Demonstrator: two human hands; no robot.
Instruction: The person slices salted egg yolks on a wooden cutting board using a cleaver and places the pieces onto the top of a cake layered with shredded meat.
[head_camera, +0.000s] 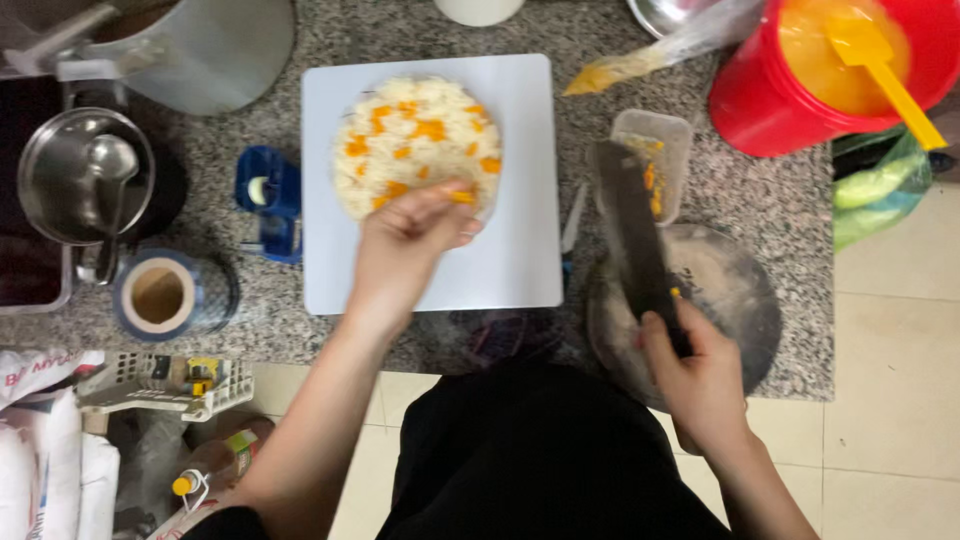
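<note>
A round, pale, crumbly cake (415, 145) dotted with orange fruit cubes sits on a white square board (520, 260) in the middle of the speckled tabletop (770, 215). The left hand (405, 245) pinches one orange cube (462, 197) at the cake's near edge. The right hand (700, 375) is closed around the handle of a dark cleaver (635, 235) above a round chopping block (730, 295).

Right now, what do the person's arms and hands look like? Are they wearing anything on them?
Both arms are bare down their whole visible length, with no sleeves showing. The left hand and the right hand wear no gloves, and I can see no rings, watch or bracelet. The person's dark black clothing shows between the arms.
</note>
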